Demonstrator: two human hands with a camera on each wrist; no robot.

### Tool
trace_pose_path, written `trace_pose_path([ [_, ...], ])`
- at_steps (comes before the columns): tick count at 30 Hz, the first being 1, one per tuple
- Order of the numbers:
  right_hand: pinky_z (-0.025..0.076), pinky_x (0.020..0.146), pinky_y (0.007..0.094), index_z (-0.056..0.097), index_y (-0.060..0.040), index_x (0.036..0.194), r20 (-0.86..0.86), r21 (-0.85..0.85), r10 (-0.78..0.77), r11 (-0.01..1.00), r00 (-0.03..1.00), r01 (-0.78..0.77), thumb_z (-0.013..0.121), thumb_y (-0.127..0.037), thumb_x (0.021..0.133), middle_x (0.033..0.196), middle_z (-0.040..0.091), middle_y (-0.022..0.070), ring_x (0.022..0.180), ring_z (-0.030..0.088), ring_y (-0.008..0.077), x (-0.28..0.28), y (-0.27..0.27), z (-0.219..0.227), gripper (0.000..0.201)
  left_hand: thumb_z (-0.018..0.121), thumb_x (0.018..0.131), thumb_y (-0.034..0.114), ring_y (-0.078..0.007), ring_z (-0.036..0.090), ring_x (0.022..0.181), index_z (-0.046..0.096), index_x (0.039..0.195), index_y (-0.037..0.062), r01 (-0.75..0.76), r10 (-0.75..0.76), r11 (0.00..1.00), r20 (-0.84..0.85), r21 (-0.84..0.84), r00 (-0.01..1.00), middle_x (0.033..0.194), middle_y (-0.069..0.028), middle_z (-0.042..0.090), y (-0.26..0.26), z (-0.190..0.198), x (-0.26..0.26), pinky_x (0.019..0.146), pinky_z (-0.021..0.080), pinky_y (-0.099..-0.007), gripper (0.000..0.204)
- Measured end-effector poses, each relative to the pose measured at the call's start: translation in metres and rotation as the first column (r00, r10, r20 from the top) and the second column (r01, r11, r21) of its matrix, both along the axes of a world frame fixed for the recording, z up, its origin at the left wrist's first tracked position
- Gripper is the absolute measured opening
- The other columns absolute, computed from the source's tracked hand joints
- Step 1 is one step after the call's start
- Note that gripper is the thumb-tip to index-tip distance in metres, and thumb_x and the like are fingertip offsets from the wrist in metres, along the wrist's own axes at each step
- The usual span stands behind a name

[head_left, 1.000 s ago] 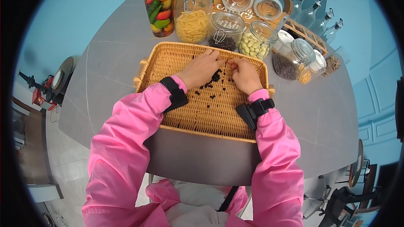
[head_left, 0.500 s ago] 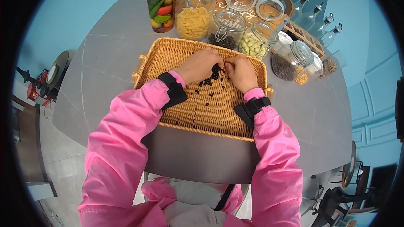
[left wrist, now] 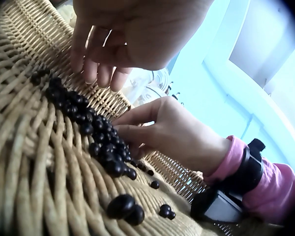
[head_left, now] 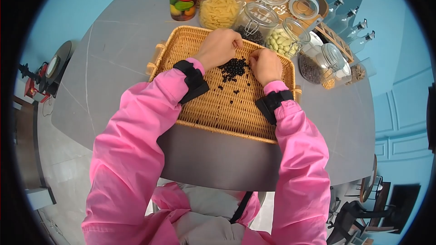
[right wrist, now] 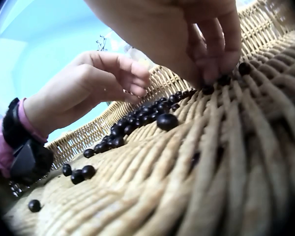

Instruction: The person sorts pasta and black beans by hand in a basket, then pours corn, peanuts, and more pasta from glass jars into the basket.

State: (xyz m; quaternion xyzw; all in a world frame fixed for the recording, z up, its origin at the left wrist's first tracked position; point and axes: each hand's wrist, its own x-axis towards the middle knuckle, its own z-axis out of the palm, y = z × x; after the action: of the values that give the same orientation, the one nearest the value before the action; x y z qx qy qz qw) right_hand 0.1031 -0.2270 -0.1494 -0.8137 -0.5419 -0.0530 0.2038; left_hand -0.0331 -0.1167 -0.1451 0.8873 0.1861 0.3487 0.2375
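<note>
Small round black beans lie in a pile with several strays on the floor of a wicker tray. My left hand hovers above the back left of the pile. Its fingers hang loosely bent with nothing between them in the left wrist view. My right hand is low at the right side of the pile. In the right wrist view its thumb and fingers come together over a black bean, right at the woven floor. The palm hides part of that grip.
Behind the tray stand a jar of pasta, a jar of dark beans and a jar of pale green beans. A tall jar of vegetables is at the back left. Glass bottles line the right rear.
My left hand has lifted and drawn back up and left from the pile, which shows more fully now. The right hand has moved slightly apart from it. The head view has shifted.
</note>
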Motion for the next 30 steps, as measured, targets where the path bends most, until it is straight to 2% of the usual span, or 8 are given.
trace_pose_path([
  [3,0.052,0.070,0.0423,0.071,-0.0087,0.079,-0.035,-0.015,-0.040,0.999,0.999,0.039,0.063,-0.013,0.073,0.080,0.066,0.0178,0.076,0.064,0.0347,-0.004,0.002,0.004,0.011,0.056,0.065,-0.002,-0.0299,0.064,0.076,0.068,0.077,0.0024,-0.029,0.031,0.999,0.054,-0.027,0.998,0.076,-0.0151,0.066,0.002,0.007,-0.006,0.069,0.049,-0.0387,0.017],
  [9,0.053,0.070,0.0424,0.069,-0.0036,0.080,0.018,-0.089,-0.110,0.990,0.994,0.111,0.063,-0.012,0.073,0.082,0.066,0.0195,0.078,0.065,0.0357,-0.005,0.013,0.006,0.012,0.056,0.068,0.001,-0.0317,0.063,0.078,0.069,0.080,0.0023,-0.097,0.097,0.995,0.002,-0.013,0.995,0.081,-0.0166,0.066,0.011,-0.006,-0.008,0.070,0.049,-0.0403,0.017],
  [11,0.053,0.071,0.0428,0.068,-0.0019,0.081,0.007,-0.119,-0.090,0.989,0.996,0.091,0.063,-0.012,0.073,0.084,0.066,0.0200,0.080,0.065,0.0357,0.002,0.017,0.002,0.013,0.057,0.069,0.000,-0.0331,0.063,0.079,0.067,0.081,-0.0007,-0.071,0.079,0.989,-0.056,0.132,0.995,0.081,-0.0195,0.065,0.009,-0.015,-0.007,0.073,0.050,-0.0415,0.016],
  [12,0.052,0.071,0.0405,0.069,-0.0041,0.078,0.065,-0.096,-0.076,0.992,0.995,0.082,0.064,-0.010,0.071,0.075,0.065,0.0167,0.074,0.065,0.0328,0.005,0.019,-0.002,0.010,0.057,0.069,0.000,-0.0331,0.063,0.079,0.067,0.081,-0.0007,-0.069,0.077,0.989,-0.057,0.129,0.995,0.081,-0.0195,0.065,0.008,-0.018,-0.006,0.073,0.050,-0.0415,0.016],
  [14,0.052,0.071,0.0383,0.071,-0.0063,0.075,0.123,-0.071,-0.063,0.995,0.990,0.072,0.064,-0.008,0.070,0.066,0.065,0.0133,0.068,0.065,0.0299,0.011,0.024,-0.005,0.009,0.057,0.068,-0.002,-0.0355,0.062,0.083,0.065,0.078,-0.0042,0.003,0.062,0.939,-0.178,0.345,0.982,0.084,-0.0222,0.063,0.007,-0.021,-0.005,0.075,0.050,-0.0422,0.013],
  [23,0.053,0.069,0.0434,0.066,-0.0010,0.080,0.249,-0.149,0.018,0.989,0.968,0.020,0.061,-0.003,0.074,0.084,0.065,0.0213,0.081,0.064,0.0371,-0.013,0.013,0.013,0.008,0.056,0.066,-0.006,-0.0370,0.059,0.087,0.061,0.074,-0.0050,0.047,0.020,0.917,-0.163,0.397,0.986,0.087,-0.0216,0.060,-0.001,-0.019,-0.008,0.078,0.048,-0.0416,0.009],
  [27,0.053,0.069,0.0435,0.065,0.0008,0.077,0.189,-0.086,0.015,0.996,0.982,0.001,0.064,-0.006,0.072,0.082,0.064,0.0227,0.077,0.064,0.0378,-0.003,0.009,-0.001,0.009,0.057,0.065,-0.006,-0.0364,0.058,0.088,0.060,0.075,-0.0035,0.071,-0.007,0.909,-0.156,0.411,0.988,0.087,-0.0202,0.059,0.002,-0.022,-0.008,0.079,0.047,-0.0413,0.011],
  [30,0.051,0.072,0.0446,0.065,0.0014,0.073,0.008,-0.060,0.041,0.997,0.999,-0.040,0.063,-0.011,0.072,0.079,0.063,0.0240,0.077,0.062,0.0398,0.003,0.005,-0.002,0.013,0.059,0.064,-0.005,-0.0350,0.056,0.089,0.060,0.079,0.0002,0.150,-0.084,0.927,-0.200,0.343,0.976,0.088,-0.0174,0.059,0.008,-0.021,-0.007,0.080,0.045,-0.0412,0.015],
])
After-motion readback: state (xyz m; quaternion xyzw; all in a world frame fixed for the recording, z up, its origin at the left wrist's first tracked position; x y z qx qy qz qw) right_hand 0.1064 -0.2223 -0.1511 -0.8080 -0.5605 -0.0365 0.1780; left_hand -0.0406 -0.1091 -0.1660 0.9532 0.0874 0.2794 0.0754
